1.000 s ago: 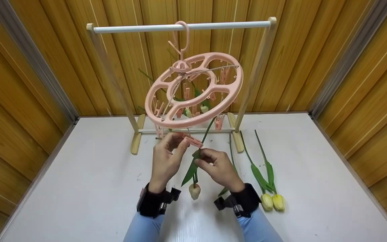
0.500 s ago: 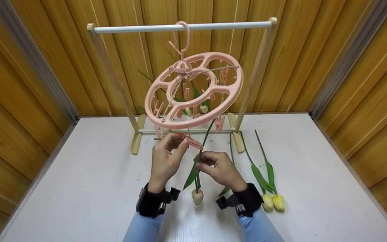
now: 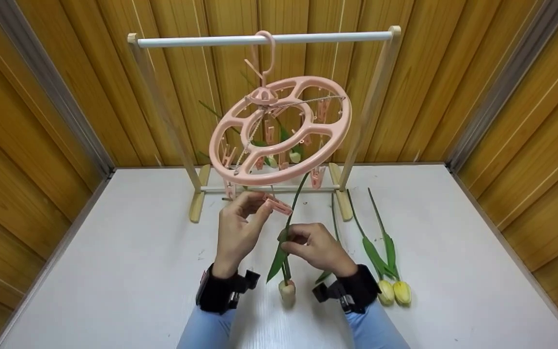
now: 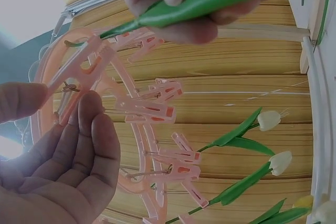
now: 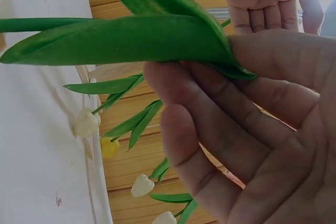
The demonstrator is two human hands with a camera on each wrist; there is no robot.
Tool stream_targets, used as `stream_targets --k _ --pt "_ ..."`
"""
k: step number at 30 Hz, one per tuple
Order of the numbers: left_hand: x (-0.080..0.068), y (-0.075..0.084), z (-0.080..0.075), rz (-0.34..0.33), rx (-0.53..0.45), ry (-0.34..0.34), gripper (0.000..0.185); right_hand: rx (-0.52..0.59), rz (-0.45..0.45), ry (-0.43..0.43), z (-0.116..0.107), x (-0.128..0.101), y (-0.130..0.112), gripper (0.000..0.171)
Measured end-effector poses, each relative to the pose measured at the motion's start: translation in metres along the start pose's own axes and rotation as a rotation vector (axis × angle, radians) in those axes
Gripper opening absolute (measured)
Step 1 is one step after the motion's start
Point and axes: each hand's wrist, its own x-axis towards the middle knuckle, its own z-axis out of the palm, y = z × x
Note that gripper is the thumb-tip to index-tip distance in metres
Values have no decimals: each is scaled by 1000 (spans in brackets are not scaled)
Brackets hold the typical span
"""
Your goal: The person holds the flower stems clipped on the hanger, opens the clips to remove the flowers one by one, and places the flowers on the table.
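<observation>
Lower than 1 second ago, the right hand (image 3: 318, 247) has drawn its tulip (image 3: 286, 291) down, so the cream bloom now hangs nearer the white table (image 3: 129, 271), well below the pink clip hanger (image 3: 279, 130). That hand's thumb and fingers pinch the tulip at its leaf, stem pointing up toward the hanger's front rim. The left hand (image 3: 239, 228), just below that rim, has barely shifted; its thumb and forefinger squeeze the ends of 1 pink clip (image 3: 277, 204), though whether the clip's mouth gapes cannot be told. The stem looks close beside this clip but not yet caught in it.

Behind the hanger's ring, several tulips (image 4: 273, 161) already dangle upside down from clips. To the right of the hanger's wooden rack (image 3: 371, 97), 2 yellow tulips (image 3: 394, 291) lie flat on the table, seemingly awaiting hanging.
</observation>
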Motion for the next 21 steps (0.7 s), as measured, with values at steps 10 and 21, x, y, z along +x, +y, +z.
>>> stream_targets --k 10,21 --pt "1 0 0 0 -19 12 12 -27 -14 -5 0 0 0 7" --pt "-1 -2 1 61 -152 -64 12 -45 -31 -45 0 0 1 7"
